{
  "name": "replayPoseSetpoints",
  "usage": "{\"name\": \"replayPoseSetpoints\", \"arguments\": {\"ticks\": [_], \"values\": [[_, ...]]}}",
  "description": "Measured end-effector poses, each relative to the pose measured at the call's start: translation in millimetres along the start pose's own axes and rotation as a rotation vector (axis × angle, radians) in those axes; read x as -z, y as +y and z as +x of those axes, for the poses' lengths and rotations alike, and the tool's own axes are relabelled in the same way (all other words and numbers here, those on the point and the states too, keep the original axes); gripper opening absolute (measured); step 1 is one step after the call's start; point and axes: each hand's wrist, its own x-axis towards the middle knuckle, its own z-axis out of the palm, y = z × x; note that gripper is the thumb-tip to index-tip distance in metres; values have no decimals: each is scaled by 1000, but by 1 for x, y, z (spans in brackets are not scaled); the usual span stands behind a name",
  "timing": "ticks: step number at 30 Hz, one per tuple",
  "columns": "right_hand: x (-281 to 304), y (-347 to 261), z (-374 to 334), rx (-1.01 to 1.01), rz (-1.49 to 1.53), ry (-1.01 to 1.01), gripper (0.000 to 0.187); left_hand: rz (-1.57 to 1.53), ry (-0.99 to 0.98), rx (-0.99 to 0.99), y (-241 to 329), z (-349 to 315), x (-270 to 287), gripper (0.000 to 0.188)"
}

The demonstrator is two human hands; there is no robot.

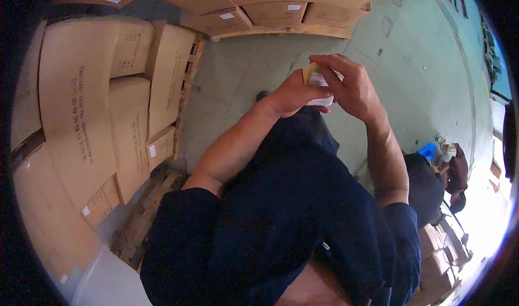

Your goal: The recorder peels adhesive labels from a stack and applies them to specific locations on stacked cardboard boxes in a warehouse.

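Observation:
In front of my body, at the upper middle of the head view, I hold a small stack of white labels or papers point(318, 80) with a yellow edge; its exact kind is too small to tell. My left hand point(292, 94) is closed around its left side, thumb lying across the front. From the right, my right hand point(351, 84) comes over it, fingers bent against the top and right side. Both hands touch, and the fingers hide part of the stack.
Cardboard cartons point(81, 106) are piled on wooden pallets point(186, 79) at the left. More cartons point(273, 13) stand on a pallet along the far side. The floor point(400, 84) is pale green. At the right, other people point(424, 187) are low down near a blue object point(427, 151).

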Motion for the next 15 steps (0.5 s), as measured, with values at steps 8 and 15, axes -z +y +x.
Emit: {"name": "replayPoseSetpoints", "arguments": {"ticks": [8, 15], "values": [[-2, -20, 1, -238, 125, -103, 20, -225, -319, 140, 9, -20, 21, 35], [-22, -31, 13, 63, -99, -62, 18, -244, -384, 147, 10, -34, 45, 35]]}}
